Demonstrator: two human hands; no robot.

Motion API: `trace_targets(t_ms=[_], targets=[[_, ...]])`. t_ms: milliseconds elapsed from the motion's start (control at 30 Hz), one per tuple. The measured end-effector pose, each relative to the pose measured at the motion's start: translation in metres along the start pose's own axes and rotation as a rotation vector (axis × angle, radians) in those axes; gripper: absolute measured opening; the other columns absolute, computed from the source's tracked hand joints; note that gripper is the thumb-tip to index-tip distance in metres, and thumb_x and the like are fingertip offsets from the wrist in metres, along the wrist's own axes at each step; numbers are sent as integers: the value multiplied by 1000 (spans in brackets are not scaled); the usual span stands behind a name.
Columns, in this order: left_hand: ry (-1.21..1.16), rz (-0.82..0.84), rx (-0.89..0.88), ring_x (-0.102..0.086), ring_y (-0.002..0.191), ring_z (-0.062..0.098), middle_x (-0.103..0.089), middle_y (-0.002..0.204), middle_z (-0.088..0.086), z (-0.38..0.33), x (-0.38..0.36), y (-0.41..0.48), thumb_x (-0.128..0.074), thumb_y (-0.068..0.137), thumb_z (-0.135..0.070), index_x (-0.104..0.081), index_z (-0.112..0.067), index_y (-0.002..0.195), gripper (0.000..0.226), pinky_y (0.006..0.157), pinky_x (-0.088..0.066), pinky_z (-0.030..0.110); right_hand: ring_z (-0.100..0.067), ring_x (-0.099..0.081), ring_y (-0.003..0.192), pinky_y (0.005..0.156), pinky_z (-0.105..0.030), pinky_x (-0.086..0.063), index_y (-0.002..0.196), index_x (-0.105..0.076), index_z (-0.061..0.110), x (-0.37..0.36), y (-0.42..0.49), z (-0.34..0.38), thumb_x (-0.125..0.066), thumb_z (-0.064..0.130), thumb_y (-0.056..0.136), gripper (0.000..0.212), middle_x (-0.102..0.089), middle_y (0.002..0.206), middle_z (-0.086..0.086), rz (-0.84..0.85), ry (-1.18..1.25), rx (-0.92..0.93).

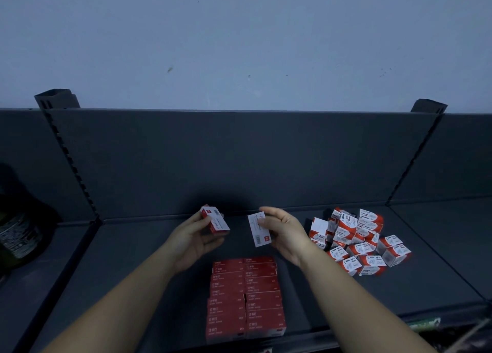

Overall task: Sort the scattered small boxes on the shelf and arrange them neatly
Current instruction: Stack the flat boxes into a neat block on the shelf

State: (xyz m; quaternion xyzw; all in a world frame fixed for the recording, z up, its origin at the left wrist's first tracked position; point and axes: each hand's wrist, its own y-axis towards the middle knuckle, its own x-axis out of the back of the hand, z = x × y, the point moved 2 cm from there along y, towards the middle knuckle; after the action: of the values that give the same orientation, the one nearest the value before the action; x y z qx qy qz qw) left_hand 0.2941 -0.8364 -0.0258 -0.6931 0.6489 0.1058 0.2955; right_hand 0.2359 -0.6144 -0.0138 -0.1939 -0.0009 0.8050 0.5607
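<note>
Evidently both hands were occupied, each with one small box, lifted above the shelf and held well apart from each other. The left hand pinched a red-and-white box between thumb and fingertips and tilted it so that its printed side faced up, probably to read which kind it was. The right hand curled round a white-faced box that stood nearly on end with its barcode low, which looked like the same sort of check before the box was set down.

Below the wrists, at the front of the shelf, lay a block of red boxes. It had two columns side by side, every box flat with its label up and touching its neighbours. That tight packing presumably kept one kind together and left a clear place to add more. To the right, near the back panel, sat a heap of boxes in red and white, tipped at all angles and leaning on one another, so that part of the sorting was not yet done. I judged the two held boxes were headed for the block, though their labels were too blurred to confirm it. A dark bundle sat on the neighbouring shelf to the left.
</note>
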Motion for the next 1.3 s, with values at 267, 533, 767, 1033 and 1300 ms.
trace_targets(t_ms=[267,533,767,1033,1300], targets=[[412,-76,28,-67,95,26,-66,121,16,0,0,4,-40,100,-5,-57,-4,122,28,78,-54,32,-17,-67,83,69,-32,-52,116,-64,10,-2,4,2,-63,-4,90,30,-74,93,-5,5,-61,11],[584,41,37,-63,88,20,-68,116,12,-16,-15,5,-42,96,0,-64,-19,120,38,79,-55,29,-16,-71,87,76,-29,-54,117,-68,16,-5,5,7,-66,2,90,31,-75,101,-5,37,-159,26],[648,65,45,-64,84,18,-63,117,10,-20,-18,4,-45,86,14,-56,-20,129,56,69,-50,25,-15,-71,84,68,-28,-56,116,-71,20,-3,4,8,-68,3,90,31,-76,101,-5,65,-235,-16],[550,58,-32,-67,85,22,-65,114,17,-14,-11,4,-55,91,10,-57,-9,123,37,71,-55,28,-25,-72,94,79,-32,-57,121,-65,16,3,5,2,-73,3,86,39,-74,108,-14,92,-278,3],[531,46,-8,-68,86,22,-66,114,16,-11,-7,4,-53,91,11,-59,-10,122,38,73,-55,28,-21,-71,84,74,-30,-56,108,-69,6,5,6,2,-71,1,86,23,-75,100,-13,53,-244,19]])
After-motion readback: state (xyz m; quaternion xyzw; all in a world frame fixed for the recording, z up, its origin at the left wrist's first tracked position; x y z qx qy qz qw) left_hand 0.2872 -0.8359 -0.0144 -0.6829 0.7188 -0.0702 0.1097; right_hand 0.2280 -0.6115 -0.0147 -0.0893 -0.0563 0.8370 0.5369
